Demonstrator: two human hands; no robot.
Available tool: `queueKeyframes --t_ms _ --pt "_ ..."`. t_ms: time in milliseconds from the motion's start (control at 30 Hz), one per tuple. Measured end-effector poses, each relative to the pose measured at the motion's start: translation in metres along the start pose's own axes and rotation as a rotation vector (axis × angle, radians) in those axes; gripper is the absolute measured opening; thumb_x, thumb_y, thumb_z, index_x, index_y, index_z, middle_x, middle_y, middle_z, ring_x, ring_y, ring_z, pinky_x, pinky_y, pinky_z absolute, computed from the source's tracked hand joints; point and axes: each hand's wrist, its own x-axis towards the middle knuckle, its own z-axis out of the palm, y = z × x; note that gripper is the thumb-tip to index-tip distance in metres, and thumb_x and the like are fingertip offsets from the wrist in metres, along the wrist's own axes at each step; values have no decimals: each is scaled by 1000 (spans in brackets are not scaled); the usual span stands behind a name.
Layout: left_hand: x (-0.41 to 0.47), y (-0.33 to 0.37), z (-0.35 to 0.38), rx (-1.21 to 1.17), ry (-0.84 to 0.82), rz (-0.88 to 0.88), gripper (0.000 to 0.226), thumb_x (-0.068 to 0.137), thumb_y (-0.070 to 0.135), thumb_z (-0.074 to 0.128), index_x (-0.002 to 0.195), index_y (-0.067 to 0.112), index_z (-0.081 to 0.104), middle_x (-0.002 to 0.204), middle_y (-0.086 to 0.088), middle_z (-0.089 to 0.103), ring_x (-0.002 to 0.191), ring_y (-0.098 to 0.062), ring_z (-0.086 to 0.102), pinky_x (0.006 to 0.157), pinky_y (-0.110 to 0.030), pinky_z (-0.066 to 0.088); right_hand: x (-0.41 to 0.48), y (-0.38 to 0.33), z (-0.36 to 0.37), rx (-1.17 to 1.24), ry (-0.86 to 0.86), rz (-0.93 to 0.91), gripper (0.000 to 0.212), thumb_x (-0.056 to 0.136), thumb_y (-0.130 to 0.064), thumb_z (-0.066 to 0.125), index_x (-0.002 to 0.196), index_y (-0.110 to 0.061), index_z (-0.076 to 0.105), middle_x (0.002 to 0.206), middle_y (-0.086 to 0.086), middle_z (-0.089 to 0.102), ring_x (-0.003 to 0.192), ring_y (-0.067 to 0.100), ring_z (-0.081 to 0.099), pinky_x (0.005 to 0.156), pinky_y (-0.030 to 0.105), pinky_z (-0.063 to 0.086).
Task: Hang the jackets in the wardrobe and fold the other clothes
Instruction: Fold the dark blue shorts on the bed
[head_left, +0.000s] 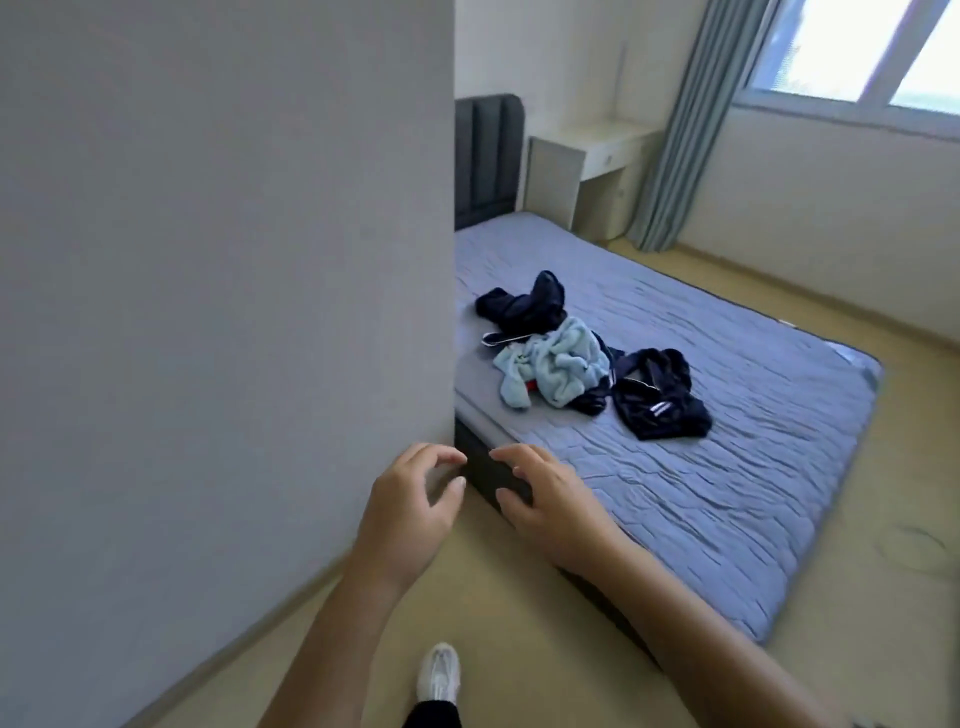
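A loose pile of clothes lies on the blue quilted bed (727, 467) near its left side. It holds a dark navy garment (524, 304) at the back, a light blue fleecy garment (556, 366) in the middle and a dark jacket with white stripes (657, 397) to the right. My left hand (410, 509) and my right hand (545, 499) hover in front of me over the bed's near corner, fingers loosely curled, holding nothing. Both are well short of the pile.
A plain grey-white wall panel (223, 312) fills the left half of the view and hides part of the bed. A white desk (587, 156), grey-blue curtain (685, 119) and window stand at the back. Beige floor (883, 623) surrounds the bed. My white shoe (439, 673) is below.
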Motion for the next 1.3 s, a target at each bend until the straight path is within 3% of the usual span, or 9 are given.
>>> queueKeyframes --t_ms 167,367,467,600,700,933,1033,1167,1300 --pt "138 -16 72 -110 -167 43 18 87 13 65 98 26 66 100 17 63 95 4 56 81 -9 42 96 83 -42 -3 71 201 35 94 -33 49 130 -34 46 133 -12 47 116 8 50 90 28 45" --pt "284 -21 145 -128 -292 73 18 87 14 65 98 28 65 100 18 62 92 2 57 75 -2 38 181 158 -83 13 83 367 34 95 -36 48 128 -37 46 135 -15 45 108 8 54 88 31 49" --pt "327 -18 187 -115 -408 105 18 86 13 65 97 27 65 99 16 62 94 2 55 76 -3 38 199 202 -101 39 108 461 33 96 -35 48 129 -35 46 135 -15 44 106 12 57 88 34 49" --pt "369 -24 248 -55 -536 115 19 88 15 63 96 32 61 102 17 60 97 2 54 74 -6 38 217 270 -111 82 105 552 31 97 -34 47 127 -35 47 133 -17 46 114 6 51 90 28 46" --pt "398 -33 295 16 -609 64 17 89 16 61 96 31 60 105 13 60 100 -3 55 76 -17 40 242 326 -114 120 50 593 32 97 -32 48 129 -31 49 134 -12 47 113 8 52 91 28 46" --pt "479 -54 444 85 -766 32 11 90 17 57 98 23 63 98 9 59 99 -11 57 83 -24 45 313 475 -102 169 -45 761 35 97 -24 46 132 -21 49 137 -4 47 114 15 54 90 31 47" --pt "506 -103 533 279 -898 127 17 93 21 51 107 22 60 111 7 57 106 -14 54 83 -33 48 329 562 -59 213 -31 910 36 95 -22 46 130 -18 51 136 0 50 114 17 54 87 30 46" --pt "535 -187 649 684 -1077 381 27 93 16 45 118 19 54 120 -1 51 110 -21 47 78 -30 40 323 674 22 175 -115 1115 41 91 -24 50 132 -17 48 137 4 48 116 19 51 91 31 45" --pt "547 -250 742 917 -1010 564 39 87 17 51 126 19 45 134 -5 41 125 -26 37 94 -37 37 335 750 84 115 -143 1173 50 90 -29 53 137 -20 40 140 4 39 118 22 48 80 31 43"
